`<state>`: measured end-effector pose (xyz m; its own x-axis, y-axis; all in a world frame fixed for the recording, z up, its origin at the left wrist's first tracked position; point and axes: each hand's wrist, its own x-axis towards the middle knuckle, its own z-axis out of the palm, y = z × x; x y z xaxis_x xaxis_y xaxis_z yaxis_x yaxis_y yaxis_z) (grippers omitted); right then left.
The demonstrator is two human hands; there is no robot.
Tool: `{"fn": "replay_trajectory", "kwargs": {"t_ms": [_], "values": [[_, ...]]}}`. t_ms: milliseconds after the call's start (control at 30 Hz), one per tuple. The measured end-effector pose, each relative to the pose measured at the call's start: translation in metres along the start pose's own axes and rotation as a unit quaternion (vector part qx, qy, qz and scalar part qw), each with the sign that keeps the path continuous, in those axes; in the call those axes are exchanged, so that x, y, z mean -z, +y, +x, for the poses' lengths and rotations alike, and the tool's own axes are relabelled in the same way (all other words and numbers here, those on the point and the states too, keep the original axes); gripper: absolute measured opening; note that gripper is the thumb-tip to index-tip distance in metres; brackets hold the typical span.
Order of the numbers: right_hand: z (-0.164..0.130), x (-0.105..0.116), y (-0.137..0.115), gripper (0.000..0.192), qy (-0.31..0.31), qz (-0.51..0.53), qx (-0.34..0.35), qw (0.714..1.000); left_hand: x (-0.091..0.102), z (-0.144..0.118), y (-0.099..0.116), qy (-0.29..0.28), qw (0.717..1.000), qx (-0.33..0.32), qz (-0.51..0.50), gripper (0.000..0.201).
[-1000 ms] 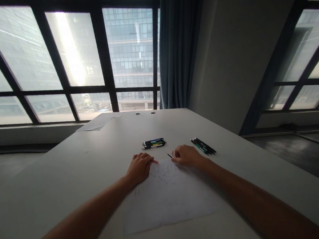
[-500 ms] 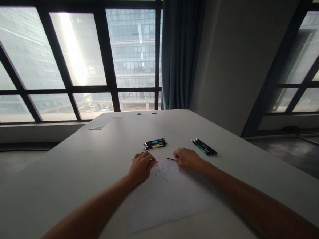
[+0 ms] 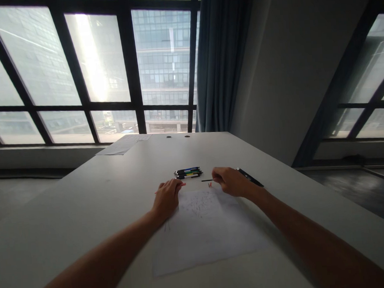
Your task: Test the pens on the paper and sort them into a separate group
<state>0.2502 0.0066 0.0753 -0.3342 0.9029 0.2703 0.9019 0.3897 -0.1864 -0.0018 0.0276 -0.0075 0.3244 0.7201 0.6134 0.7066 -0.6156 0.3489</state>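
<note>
My left hand [image 3: 167, 197] is closed around a slim orange pen part [image 3: 183, 184], whose ends stick out on both sides of the fingers. It rests by the upper left edge of a white sheet of paper [image 3: 205, 244] with scribbled pen marks. Just beyond the sheet's upper right, my right hand [image 3: 228, 181] pinches a thin dark rod that looks like a pen refill [image 3: 207, 180], pointing left. Below those fingers lies a small orange piece [image 3: 209, 185]; its exact kind is too small to tell.
Several click pens [image 3: 188, 173] lie in a pile beyond the hands. More dark pens [image 3: 250, 177] lie to the right, partly behind my right hand. Papers [image 3: 123, 145] rest at the white table's [image 3: 110, 202] far left corner, near the windows.
My right hand has moved away from me and slightly right with the dark rod, now level. The small orange piece shows below it. My left hand has shifted slightly left and away.
</note>
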Motion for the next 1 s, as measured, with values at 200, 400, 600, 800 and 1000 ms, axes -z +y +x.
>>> {"fn": "replay_trajectory", "kwargs": {"t_ms": [200,400,600,800,1000], "values": [[0.000,-0.004,-0.005,0.013,-0.002,-0.003,0.015,1.000,-0.001,0.000,-0.001,0.002,1.000,-0.013,-0.005,0.016],[-0.001,-0.008,-0.007,0.016,0.015,-0.004,0.034,0.999,0.002,0.000,0.003,-0.004,0.999,-0.041,0.003,0.018],[-0.001,-0.023,-0.014,0.015,0.056,0.013,0.108,0.992,0.004,-0.001,0.008,-0.012,0.997,-0.076,0.023,0.017],[-0.003,-0.046,-0.024,0.011,0.133,0.061,0.193,0.970,0.005,-0.001,0.011,-0.009,0.993,-0.115,0.004,0.016],[-0.002,-0.049,-0.020,0.009,0.171,0.083,0.188,0.964,0.006,-0.002,0.011,-0.004,0.993,-0.113,-0.010,0.016]]}}
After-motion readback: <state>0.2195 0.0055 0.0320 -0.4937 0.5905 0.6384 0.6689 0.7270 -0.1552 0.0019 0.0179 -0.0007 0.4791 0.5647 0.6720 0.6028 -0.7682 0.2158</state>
